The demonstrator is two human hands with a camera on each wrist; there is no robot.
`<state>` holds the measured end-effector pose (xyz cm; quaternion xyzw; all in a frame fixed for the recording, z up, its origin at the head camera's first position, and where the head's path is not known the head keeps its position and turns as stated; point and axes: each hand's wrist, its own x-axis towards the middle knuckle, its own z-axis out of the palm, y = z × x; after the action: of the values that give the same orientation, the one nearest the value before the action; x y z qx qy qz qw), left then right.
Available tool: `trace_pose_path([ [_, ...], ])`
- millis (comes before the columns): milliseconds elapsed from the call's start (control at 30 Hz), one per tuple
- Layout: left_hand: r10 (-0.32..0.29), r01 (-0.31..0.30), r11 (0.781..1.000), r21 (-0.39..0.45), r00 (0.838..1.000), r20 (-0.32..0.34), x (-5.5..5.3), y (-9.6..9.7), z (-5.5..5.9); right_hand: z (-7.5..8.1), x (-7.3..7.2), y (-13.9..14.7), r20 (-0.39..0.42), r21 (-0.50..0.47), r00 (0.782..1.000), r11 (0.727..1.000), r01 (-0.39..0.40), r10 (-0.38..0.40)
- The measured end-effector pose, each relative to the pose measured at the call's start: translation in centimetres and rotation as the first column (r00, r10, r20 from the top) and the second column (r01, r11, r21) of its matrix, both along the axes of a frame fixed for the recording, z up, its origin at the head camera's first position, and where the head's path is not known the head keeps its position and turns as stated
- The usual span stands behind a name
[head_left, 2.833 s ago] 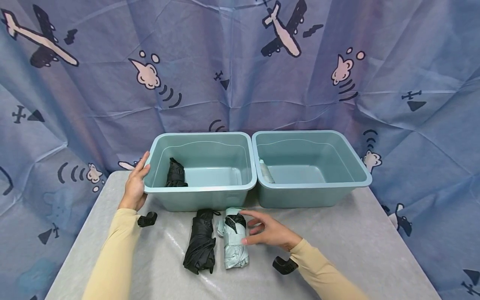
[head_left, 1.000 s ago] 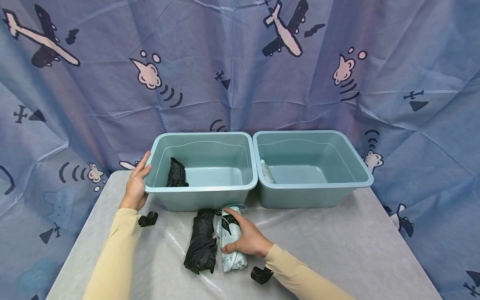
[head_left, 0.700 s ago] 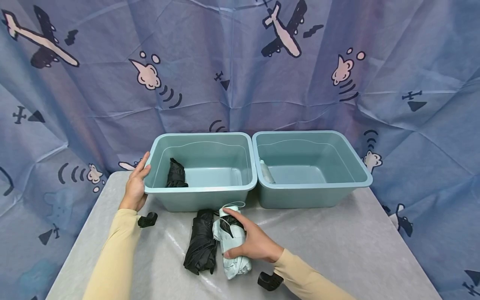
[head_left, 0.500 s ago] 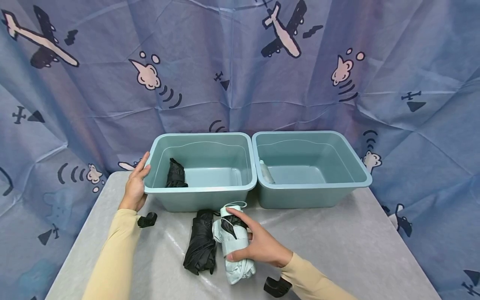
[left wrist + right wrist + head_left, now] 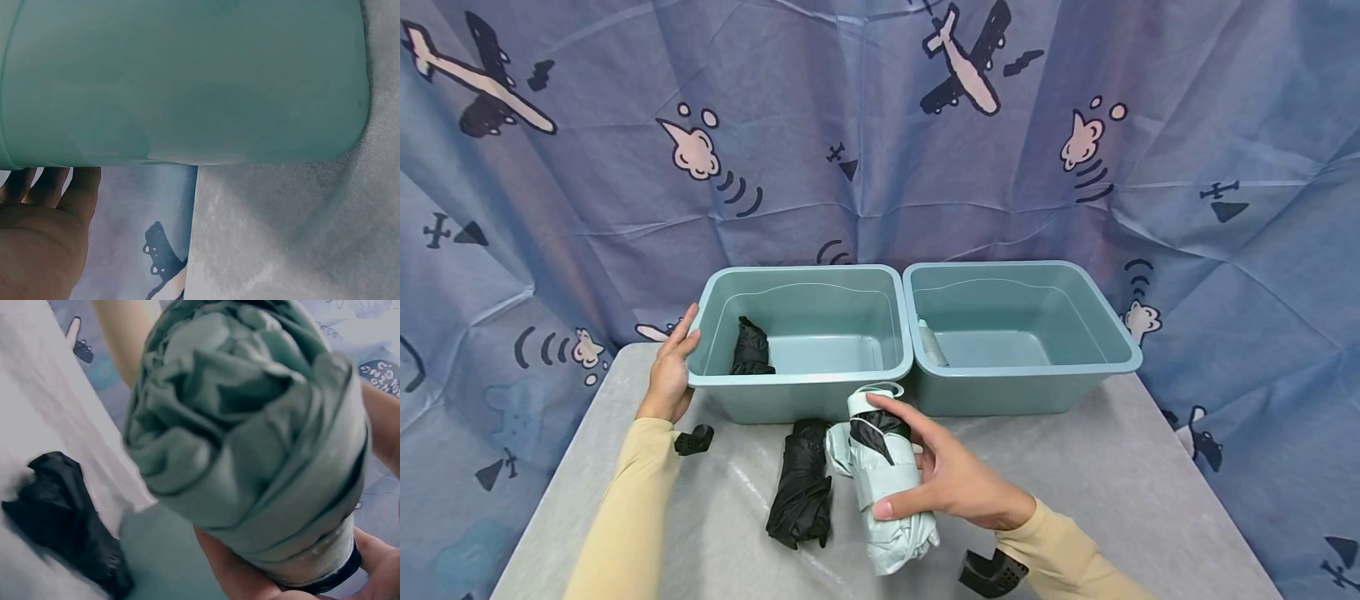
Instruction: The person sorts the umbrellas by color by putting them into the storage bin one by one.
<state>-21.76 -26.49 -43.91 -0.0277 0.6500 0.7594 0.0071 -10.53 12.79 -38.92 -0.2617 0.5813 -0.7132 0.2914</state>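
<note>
My right hand point(image 5: 955, 479) grips a folded mint-green umbrella point(image 5: 891, 483) with a black section near its handle and a wrist loop at the top. Thumb and fingers wrap its side, and the umbrella point(image 5: 250, 425) fills the right wrist view, bunched fabric towards the camera. My left hand point(image 5: 668, 371) rests against the left end of the left green bin point(image 5: 805, 396), fingers straight at the rim; part of that hand point(image 5: 44, 244) shows in the left wrist view. A folded black umbrella point(image 5: 802, 487) lies on the table beside the green one.
Inside the left bin is a black fabric bundle point(image 5: 752, 346). A pale, slim cylindrical thing point(image 5: 932, 343) leans in the right green bin point(image 5: 1022, 392). Both bins stand side by side at the back of the grey table point(image 5: 1112, 483), before a patterned blue curtain point(image 5: 880, 133).
My right hand has closed round the green umbrella and raised it off the table, tilting it and shifting it slightly right. The left hand, the bins and the black umbrella stay put.
</note>
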Motion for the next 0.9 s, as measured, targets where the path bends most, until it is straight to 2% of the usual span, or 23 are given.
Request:
trace_pose_path([
  [133, 0.002, -0.002, 1.0, 0.002, 1.0, -0.001, 0.0, 0.0, 0.0, 1.4, -1.1, 0.9, -0.018, 0.004, 1.0, 1.0, 0.023, -0.023],
  [433, -0.008, 0.008, 1.0, 0.006, 1.0, -0.008, -0.1, 0.0, -0.2, 4.5, -4.7, 3.9, 0.019, 0.061, 0.997, 0.996, 0.07, -0.072],
  [600, -0.007, 0.007, 1.0, 0.006, 1.0, -0.01, -0.1, 0.0, -0.1, 5.9, -7.4, 5.5, -0.007, 0.138, 0.992, 0.982, 0.128, -0.128],
  [733, -0.004, 0.004, 1.0, 0.009, 1.0, -0.008, -0.1, 0.0, -0.1, 6.7, -9.8, 6.7, -0.062, 0.244, 0.981, 0.95, 0.195, -0.186],
  [833, -0.005, 0.005, 1.0, 0.009, 1.0, -0.008, -0.1, 0.0, -0.2, 7.0, -11.8, 7.5, -0.04, 0.284, 0.979, 0.937, 0.201, -0.198],
  [900, -0.006, 0.006, 1.0, 0.009, 1.0, -0.01, -0.1, -0.1, -0.2, 7.1, -13.2, 8.0, 0.004, 0.282, 0.981, 0.941, 0.186, -0.195],
])
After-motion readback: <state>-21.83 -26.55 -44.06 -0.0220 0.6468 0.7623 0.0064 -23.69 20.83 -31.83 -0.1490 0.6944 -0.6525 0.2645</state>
